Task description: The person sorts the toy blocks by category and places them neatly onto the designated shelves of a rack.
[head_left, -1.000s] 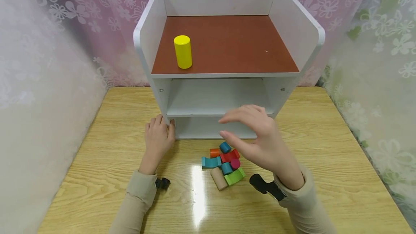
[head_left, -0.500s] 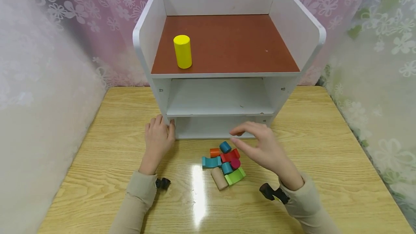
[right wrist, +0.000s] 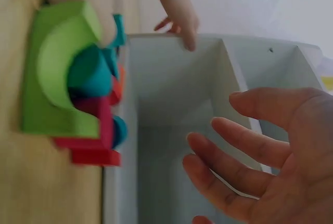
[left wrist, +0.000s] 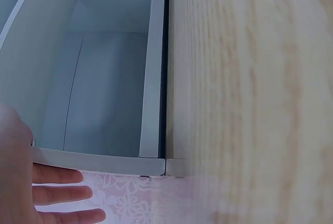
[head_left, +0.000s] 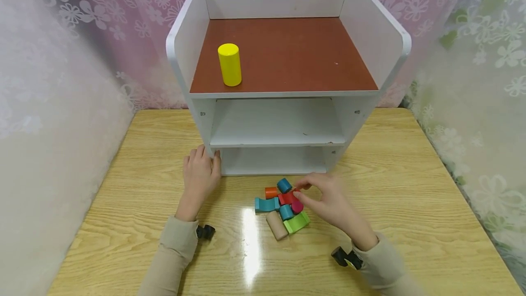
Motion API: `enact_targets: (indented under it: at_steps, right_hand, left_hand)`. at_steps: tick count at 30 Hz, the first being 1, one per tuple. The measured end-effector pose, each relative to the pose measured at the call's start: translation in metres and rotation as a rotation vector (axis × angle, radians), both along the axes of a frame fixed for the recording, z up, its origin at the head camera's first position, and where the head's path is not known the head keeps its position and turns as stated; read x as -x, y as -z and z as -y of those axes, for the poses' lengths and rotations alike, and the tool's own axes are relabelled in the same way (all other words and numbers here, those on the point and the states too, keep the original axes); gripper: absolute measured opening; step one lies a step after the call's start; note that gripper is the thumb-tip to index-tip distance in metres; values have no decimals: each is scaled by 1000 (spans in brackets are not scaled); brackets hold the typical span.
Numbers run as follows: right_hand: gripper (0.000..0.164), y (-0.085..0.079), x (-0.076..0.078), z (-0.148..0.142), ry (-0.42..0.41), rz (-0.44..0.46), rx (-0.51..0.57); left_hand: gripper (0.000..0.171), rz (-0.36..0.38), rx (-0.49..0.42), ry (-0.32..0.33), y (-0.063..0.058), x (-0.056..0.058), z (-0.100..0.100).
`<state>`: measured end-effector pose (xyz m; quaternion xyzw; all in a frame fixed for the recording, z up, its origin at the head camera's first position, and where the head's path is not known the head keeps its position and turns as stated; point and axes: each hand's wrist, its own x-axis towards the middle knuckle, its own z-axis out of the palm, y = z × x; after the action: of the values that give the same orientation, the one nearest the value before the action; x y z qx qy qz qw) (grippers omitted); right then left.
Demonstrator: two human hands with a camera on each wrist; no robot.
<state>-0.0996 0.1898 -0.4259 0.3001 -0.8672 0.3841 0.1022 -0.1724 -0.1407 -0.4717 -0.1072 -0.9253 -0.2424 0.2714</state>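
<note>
In the head view, my left hand (head_left: 200, 172) holds the lower left side panel of the white shelf unit (head_left: 283, 94). The left wrist view shows the thumb inside the panel (left wrist: 99, 162) and the fingers outside. My right hand (head_left: 330, 202) is at the right side of a pile of toy blocks, thumb and forefinger apart beside the red arched block (head_left: 286, 198); no grip shows. Around that block lie a magenta cylinder (head_left: 297, 207), a green arched block (head_left: 297, 223), two blue cylinders (head_left: 284, 185), an orange cylinder (head_left: 270, 192), a teal arched block (head_left: 266, 205) and a wooden cylinder (head_left: 276, 225).
A yellow cylinder (head_left: 230, 65) stands upright at the left of the brown top shelf (head_left: 296, 54). Below are two white compartments. The unit stands on a wood-grain table (head_left: 123, 223), with patterned curtains (head_left: 102, 17) behind and on both sides.
My right hand has moved down from in front of the lower shelves to the blocks, its thumb and forefinger drawing closer together. The left hand has stayed at the side panel.
</note>
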Motion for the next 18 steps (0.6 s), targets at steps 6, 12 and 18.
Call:
enact_targets:
  at_steps: [6,12,18]
  right_hand:
    - [17,16,-9,9,-43,-28,-2]
    - [22,25,-20,21,-33,-43,-35]
    - [21,27,-31,34,-27,-71,-116]
  left_hand:
    - [26,-1,-5,2,0,0,0]
    - [27,-12,-8,1,-1,0,-1]
    - [25,-2,-5,0,-1,0,0]
